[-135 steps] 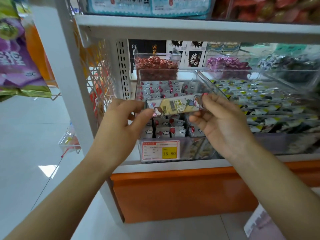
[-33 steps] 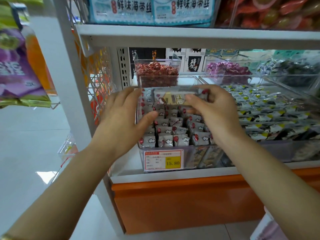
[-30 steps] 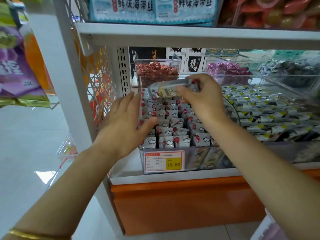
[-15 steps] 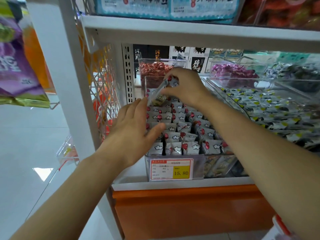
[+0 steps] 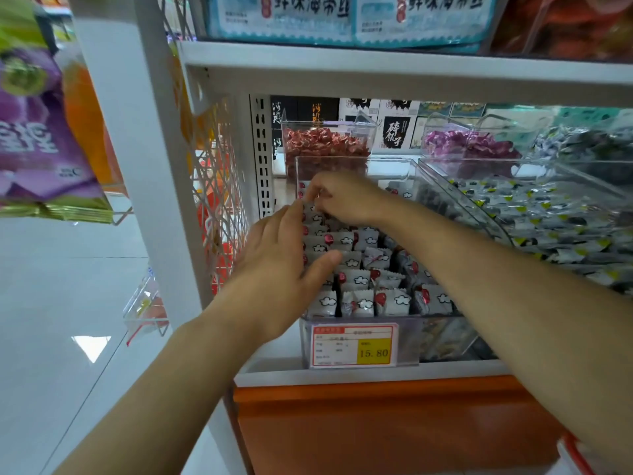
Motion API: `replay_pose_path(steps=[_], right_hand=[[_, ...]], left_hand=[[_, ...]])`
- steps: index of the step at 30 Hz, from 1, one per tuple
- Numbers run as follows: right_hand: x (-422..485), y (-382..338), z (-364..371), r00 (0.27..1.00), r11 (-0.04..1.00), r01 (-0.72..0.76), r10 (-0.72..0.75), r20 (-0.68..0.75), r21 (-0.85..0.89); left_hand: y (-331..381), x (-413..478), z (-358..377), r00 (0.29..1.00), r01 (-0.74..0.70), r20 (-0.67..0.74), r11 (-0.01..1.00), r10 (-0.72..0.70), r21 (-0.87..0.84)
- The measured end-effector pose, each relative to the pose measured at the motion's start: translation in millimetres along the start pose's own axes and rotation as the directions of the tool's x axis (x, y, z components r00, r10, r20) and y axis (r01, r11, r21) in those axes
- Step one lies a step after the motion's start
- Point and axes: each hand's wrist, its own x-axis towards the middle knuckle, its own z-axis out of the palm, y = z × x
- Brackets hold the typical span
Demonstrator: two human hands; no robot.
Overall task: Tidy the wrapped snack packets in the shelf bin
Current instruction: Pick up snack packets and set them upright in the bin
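We tuck a packet (image 5: pixel 309 206) into the bin's (image 5: pixel 409 337) back-left corner. Our right hand (image 5: pixel 346 198) pinches it, and our left hand (image 5: pixel 277 269) rests straight-fingered against the other packets (image 5: pixel 356 279). Next we probably seat it upright, then release.

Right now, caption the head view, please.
Right hand, fingers curled, at the clear bin's back-left corner; left hand flat on wrapped snack packets along its left side.

You faced a price tag (image 5: pixel 354 345) reading 15.80 on the shelf bin (image 5: pixel 409 341), beneath blue packets (image 5: pixel 281 18) marked 鲜味海带丝.
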Motion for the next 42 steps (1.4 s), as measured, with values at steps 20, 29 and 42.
replay_pose_path(steps=[20, 29, 42], right_hand=[[-8.7, -9.0, -18.2, 0.881, 0.989, 0.008, 0.064, -0.47, 0.15], [-133.2, -1.5, -40.5, 0.788, 0.519, 0.096, 0.482, -0.383, 0.849], [-181.0, -6.7, -16.2, 0.909, 0.011, 0.08, 0.409, -0.078, 0.997]], left_hand=[[0.9, -1.1, 2.9, 0.999, 0.001, -0.035, 0.999, -0.002, -0.043], [22.8, -17.5, -7.9, 0.931, -0.012, -0.363, 0.998, 0.031, 0.054], [44.2, -35.0, -9.6, 0.935, -0.026, -0.344, 0.948, -0.09, -0.317]])
